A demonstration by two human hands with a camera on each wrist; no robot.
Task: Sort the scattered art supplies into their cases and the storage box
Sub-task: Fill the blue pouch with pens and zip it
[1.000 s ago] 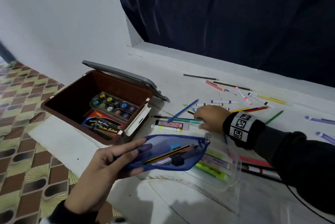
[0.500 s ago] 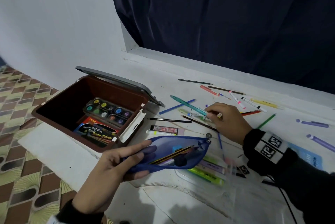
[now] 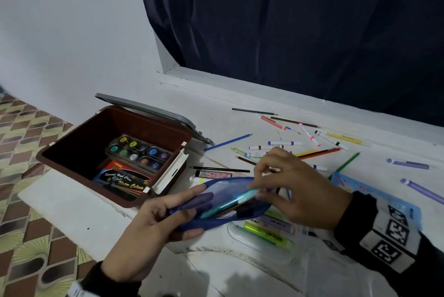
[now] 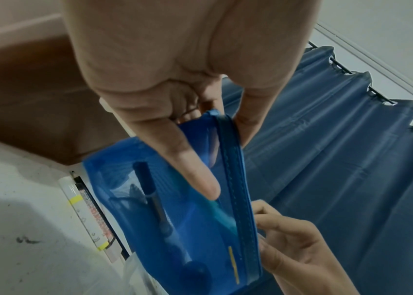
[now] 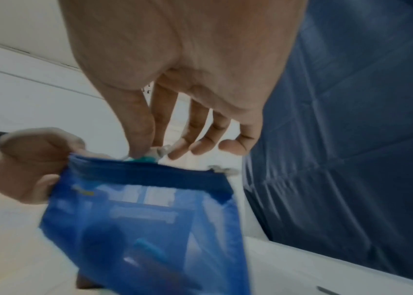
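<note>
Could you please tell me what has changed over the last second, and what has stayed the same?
The right hand picked a teal pen out of the scattered supplies, carried it back toward the person, and now pinches its end as it slides into the blue pouch. The left hand keeps its grip on the open pouch. The brown box and the other pens on the ledge lie as before.

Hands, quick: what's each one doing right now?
Left hand: grips the blue mesh pouch.
Right hand: pinches a teal pen, feeding it into the pouch.
</note>
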